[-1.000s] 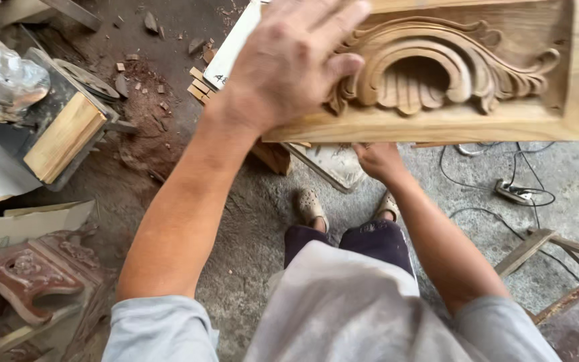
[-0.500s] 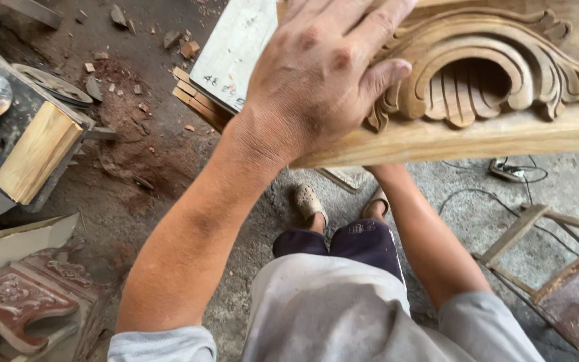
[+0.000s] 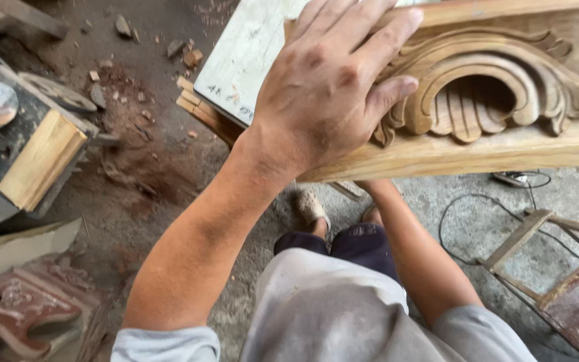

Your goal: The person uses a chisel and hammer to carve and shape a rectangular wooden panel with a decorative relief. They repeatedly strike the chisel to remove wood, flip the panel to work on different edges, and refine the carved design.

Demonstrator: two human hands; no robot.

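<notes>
A pale carved wooden panel [image 3: 504,144] with scrolls and a shell shape fills the upper right of the head view. My left hand [image 3: 330,87] lies flat on its left end, fingers spread over the carving. My right forearm [image 3: 410,248] reaches up underneath the panel's lower edge. My right hand is hidden behind the wood there. Behind the panel's left end lies a whitish flat board [image 3: 246,57] on thin wooden strips.
A wooden block [image 3: 38,161] on a dark machine sits at the left. A reddish carved piece [image 3: 18,312] lies at the lower left. Sawdust and chips cover the ground. Cables [image 3: 470,214] and a wooden frame [image 3: 537,241] lie on the concrete at the right.
The view has moved in closer to the panel. My left hand has slid slightly rightward over the carving, staying flat on the wood.
</notes>
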